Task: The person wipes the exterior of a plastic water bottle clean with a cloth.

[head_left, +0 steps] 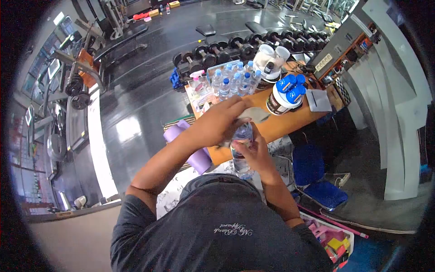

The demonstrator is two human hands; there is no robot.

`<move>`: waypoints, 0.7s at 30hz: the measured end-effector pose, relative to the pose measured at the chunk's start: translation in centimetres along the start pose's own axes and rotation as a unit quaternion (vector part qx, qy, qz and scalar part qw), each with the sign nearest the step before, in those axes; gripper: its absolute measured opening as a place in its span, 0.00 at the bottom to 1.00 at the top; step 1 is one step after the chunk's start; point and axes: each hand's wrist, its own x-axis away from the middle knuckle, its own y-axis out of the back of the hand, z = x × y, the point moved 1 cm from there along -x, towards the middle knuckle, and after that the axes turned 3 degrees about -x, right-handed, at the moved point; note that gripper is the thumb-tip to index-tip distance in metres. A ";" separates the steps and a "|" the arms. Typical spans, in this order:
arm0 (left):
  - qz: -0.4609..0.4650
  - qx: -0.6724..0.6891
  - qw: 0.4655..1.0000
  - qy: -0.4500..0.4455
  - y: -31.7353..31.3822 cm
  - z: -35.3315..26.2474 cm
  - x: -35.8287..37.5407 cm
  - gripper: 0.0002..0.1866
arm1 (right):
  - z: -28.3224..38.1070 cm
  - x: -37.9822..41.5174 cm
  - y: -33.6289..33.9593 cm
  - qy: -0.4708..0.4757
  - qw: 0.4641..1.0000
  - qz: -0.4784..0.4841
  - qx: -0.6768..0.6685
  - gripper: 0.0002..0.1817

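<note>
A clear water bottle [242, 165] stands roughly upright near my chest, with my right hand [256, 154] wrapped round its upper part. Over the bottle's top, my left hand [219, 120] is closed with its fingers against a pale, translucent round object [257, 114], possibly a lid or cup. The hand hides the bottle's mouth. Beyond my hands, several capped water bottles [235, 84] are grouped on the orange table [272, 129]. A white tub [278, 102] with blue-lidded containers [291, 87] on top is to their right.
A purple roll [195, 152] lies left of the table. White cups [272, 52] top a container at the back. A blue chair [312, 172] stands at right, above a bin of colourful items [333, 240]. Dumbbells [238, 45] line a rack beyond the table.
</note>
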 end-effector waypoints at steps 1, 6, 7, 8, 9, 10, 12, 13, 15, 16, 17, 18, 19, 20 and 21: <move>-0.048 0.049 0.995 -0.067 -0.6 1.0 -0.2 0.22 | 0.5 0.0 0.4 -0.017 0.998 0.018 -0.052 0.36; -0.060 0.177 0.980 -0.073 -1.1 1.7 -0.8 0.19 | 0.9 0.6 2.5 -0.104 0.964 0.114 -0.216 0.43; -0.068 0.183 0.979 -0.056 -1.1 1.6 -0.9 0.19 | 0.8 0.5 2.8 -0.099 0.958 0.137 -0.231 0.44; -0.077 0.187 0.979 -0.039 -1.0 1.6 -1.0 0.18 | 0.7 0.5 3.1 -0.091 0.953 0.142 -0.253 0.44; -0.095 0.194 0.976 -0.027 -1.1 1.6 -1.1 0.17 | 1.1 0.6 3.2 -0.083 0.947 0.147 -0.274 0.44; -0.129 0.185 0.974 -0.004 -1.4 1.2 -1.2 0.16 | 1.4 0.6 3.1 -0.074 0.940 0.151 -0.297 0.44; -0.193 0.167 0.966 0.042 -2.0 0.2 -1.4 0.15 | 2.0 0.3 2.3 -0.060 0.938 0.082 -0.331 0.43; -0.247 0.067 0.967 -0.007 -2.4 1.0 -1.8 0.18 | 2.2 0.4 2.0 -0.054 0.935 0.046 -0.347 0.43; -0.342 -0.039 0.938 -0.034 -1.8 1.1 -2.2 0.22 | 2.4 0.6 2.1 -0.054 0.934 0.069 -0.345 0.43; -0.387 -0.092 0.916 -0.048 -1.4 1.1 -2.2 0.25 | 2.5 0.6 2.3 -0.054 0.934 0.080 -0.345 0.42; -0.363 -0.027 0.931 -0.021 -1.0 1.0 -2.3 0.30 | 1.2 0.3 2.7 -0.038 0.948 0.081 -0.306 0.40; -0.322 -0.033 0.946 -0.027 -0.9 0.5 -2.6 0.30 | 1.2 0.2 2.8 -0.026 0.951 0.082 -0.298 0.39; -0.279 -0.039 0.959 -0.032 -1.0 0.0 -2.8 0.30 | 1.3 0.3 2.7 -0.016 0.953 0.083 -0.290 0.38; -0.234 -0.044 0.970 -0.035 -1.3 -0.3 -2.9 0.30 | 1.2 0.5 2.6 -0.008 0.955 0.084 -0.283 0.38; -0.182 -0.028 0.981 -0.069 -1.9 -0.2 -2.8 0.31 | 0.5 0.6 2.8 -0.028 0.954 0.075 -0.288 0.38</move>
